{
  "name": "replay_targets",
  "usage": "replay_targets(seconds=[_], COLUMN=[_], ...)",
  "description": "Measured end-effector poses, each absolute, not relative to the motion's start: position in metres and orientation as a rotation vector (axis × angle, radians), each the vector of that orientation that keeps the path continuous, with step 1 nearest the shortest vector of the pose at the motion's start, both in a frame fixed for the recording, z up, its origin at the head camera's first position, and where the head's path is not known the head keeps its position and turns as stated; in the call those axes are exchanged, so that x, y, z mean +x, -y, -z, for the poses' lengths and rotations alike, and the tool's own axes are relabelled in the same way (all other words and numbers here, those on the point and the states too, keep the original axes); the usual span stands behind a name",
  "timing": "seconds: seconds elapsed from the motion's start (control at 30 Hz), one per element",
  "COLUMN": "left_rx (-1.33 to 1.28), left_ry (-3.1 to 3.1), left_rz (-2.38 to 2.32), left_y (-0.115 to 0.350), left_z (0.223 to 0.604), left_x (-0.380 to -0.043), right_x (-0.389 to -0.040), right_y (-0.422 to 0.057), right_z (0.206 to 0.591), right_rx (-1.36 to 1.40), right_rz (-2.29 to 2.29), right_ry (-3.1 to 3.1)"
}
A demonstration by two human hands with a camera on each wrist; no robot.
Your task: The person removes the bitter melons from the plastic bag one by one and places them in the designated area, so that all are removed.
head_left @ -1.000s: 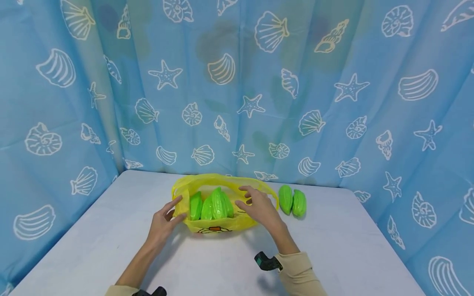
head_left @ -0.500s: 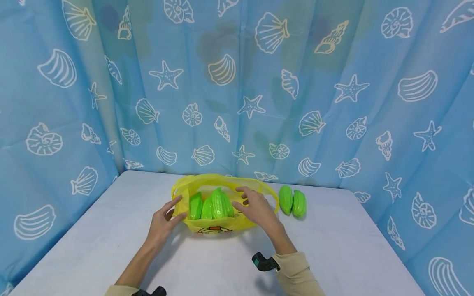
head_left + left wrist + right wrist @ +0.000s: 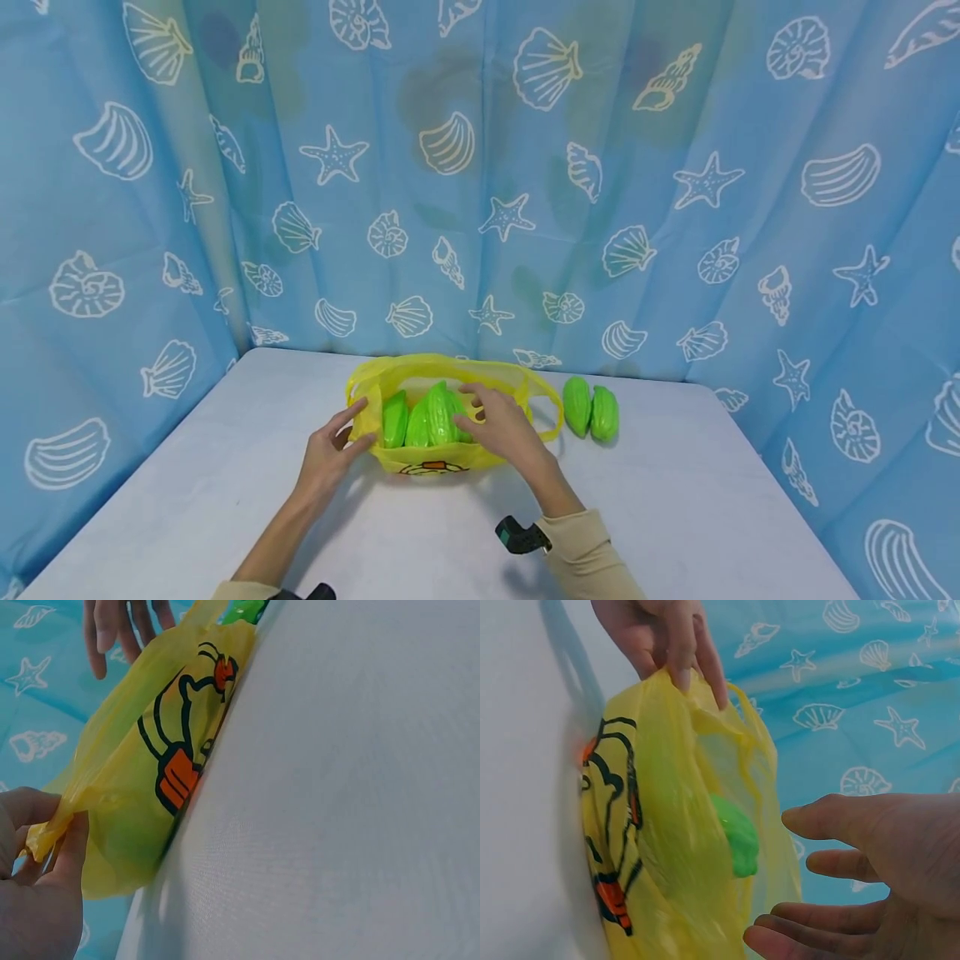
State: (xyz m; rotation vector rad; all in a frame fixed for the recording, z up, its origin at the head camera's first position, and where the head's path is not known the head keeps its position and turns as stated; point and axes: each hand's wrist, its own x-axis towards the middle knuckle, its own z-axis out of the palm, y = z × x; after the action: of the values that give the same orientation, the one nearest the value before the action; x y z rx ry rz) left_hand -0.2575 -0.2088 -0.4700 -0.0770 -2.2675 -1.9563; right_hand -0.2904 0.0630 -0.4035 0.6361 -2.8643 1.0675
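A yellow plastic bag [image 3: 480,457] with a black-and-orange cartoon print lies on the table, its mouth toward me. Inside are several green, ridged, star-fruit-like fruits [image 3: 441,415]; one green fruit [image 3: 736,836] peeks out of the bag in the right wrist view. My left hand [image 3: 330,450] pinches the bag's left end; the left wrist view has thumb and fingers gripping the gathered plastic [image 3: 49,836]. My right hand [image 3: 498,423] hovers at the right part of the bag's mouth, fingers spread and loosely bent, holding nothing. Its fingertips are close to the fruits.
Two more green fruits [image 3: 577,407] lie side by side on the white table [image 3: 675,500], right of the bag. A yellow handle loop [image 3: 555,417] sticks out at the bag's right end. Behind the table hangs a blue seashell-print curtain [image 3: 360,267].
My right hand has shifted left over the bag's mouth, closer to the fruits inside. The handle loop on the right shows more fully. My left hand has stayed put.
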Motion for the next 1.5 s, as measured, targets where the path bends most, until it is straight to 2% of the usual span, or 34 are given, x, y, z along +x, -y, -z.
replay_targets(seconds=[1.5], left_rx=[-0.117], left_ry=[2.264], left_rz=[1.952], left_y=[0.206], left_z=[0.468], left_x=[-0.254], right_x=[-0.290], right_y=[-0.042], right_z=[0.423], right_rx=[0.676], right_rz=[-0.991], right_ry=[2.877])
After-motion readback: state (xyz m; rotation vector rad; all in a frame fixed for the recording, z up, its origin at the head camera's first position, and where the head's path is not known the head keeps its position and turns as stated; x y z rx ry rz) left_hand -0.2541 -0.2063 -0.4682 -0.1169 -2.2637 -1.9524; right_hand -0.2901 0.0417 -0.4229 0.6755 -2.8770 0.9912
